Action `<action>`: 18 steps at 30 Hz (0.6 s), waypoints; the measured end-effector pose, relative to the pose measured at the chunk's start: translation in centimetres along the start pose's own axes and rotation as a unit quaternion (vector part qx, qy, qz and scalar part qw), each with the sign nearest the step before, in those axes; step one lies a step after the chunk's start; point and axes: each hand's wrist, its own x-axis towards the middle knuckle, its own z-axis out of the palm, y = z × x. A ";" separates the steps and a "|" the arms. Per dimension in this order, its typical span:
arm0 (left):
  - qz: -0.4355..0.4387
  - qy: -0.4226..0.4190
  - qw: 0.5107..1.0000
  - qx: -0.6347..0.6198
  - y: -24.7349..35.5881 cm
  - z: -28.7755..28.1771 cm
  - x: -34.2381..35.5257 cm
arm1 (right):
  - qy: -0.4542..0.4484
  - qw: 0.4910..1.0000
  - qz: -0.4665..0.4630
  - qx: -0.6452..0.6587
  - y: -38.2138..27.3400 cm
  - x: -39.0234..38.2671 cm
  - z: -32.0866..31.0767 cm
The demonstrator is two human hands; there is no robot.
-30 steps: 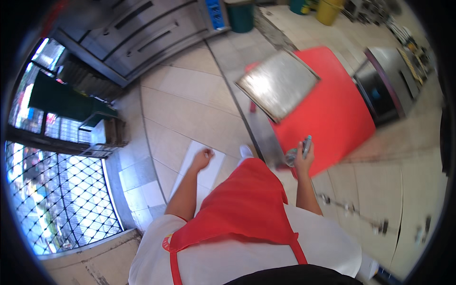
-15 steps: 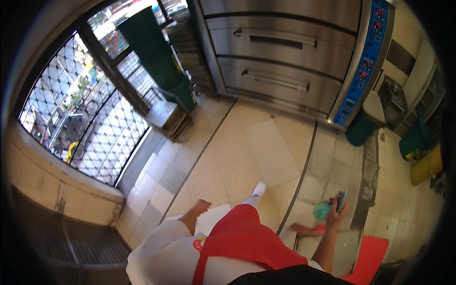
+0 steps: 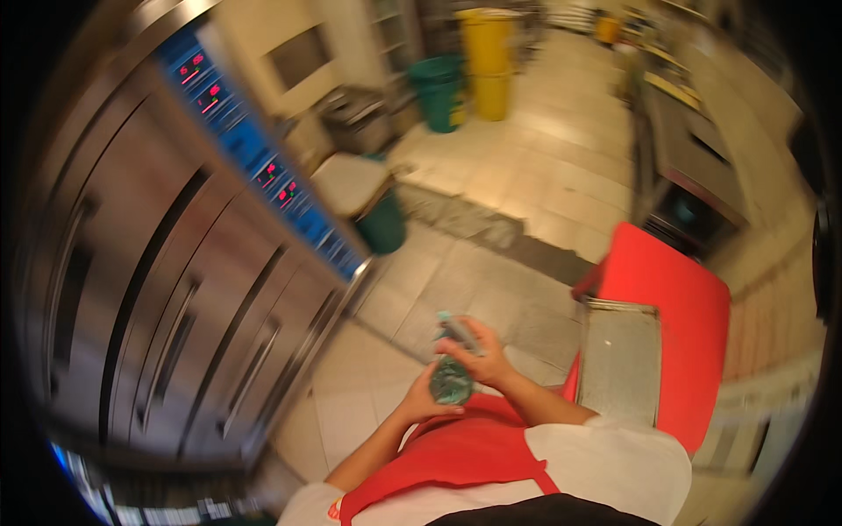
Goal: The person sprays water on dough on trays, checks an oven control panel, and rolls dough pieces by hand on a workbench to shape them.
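In front of my red apron (image 3: 438, 465), my left hand (image 3: 425, 399) is closed on a small round translucent green object (image 3: 451, 380), perhaps a container. Just above it, my right hand (image 3: 478, 355) is closed on a slim grey object with a pale teal top (image 3: 454, 326); its fingers reach over the green object’s upper edge, and I cannot tell whether they touch it. To my right, a metal tray (image 3: 618, 355) lies on a red table or seat top (image 3: 680, 298).
A steel deck oven (image 3: 140, 289) with a blue control panel (image 3: 237, 140) stands on my left. A green lidded bin (image 3: 379, 226), a green bucket (image 3: 436, 96) and yellow drums (image 3: 487, 61) stand along the back. A steel appliance (image 3: 693, 167) is at the back right, beyond the tiled floor (image 3: 561, 105).
My view has swung from the tray and grille toward the oven and back room. My hands have come together in front of me; my left hand is now on the green object.
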 end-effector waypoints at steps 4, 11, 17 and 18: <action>-0.002 -0.031 0.978 -0.208 -1.2 -4.3 10.3 | -0.001 0.997 -0.051 -0.060 -0.9 8.5 -3.6; 0.074 -0.034 0.956 -0.283 6.4 -10.2 26.8 | -0.011 0.999 0.008 -0.048 3.8 17.3 -10.7; 0.169 -0.093 0.978 -0.082 3.4 -13.1 45.6 | 0.084 0.984 -0.115 0.108 4.4 29.7 -19.7; 0.180 -0.102 0.977 -0.056 4.6 -12.5 49.8 | 0.094 0.983 -0.126 0.098 4.1 31.8 -22.5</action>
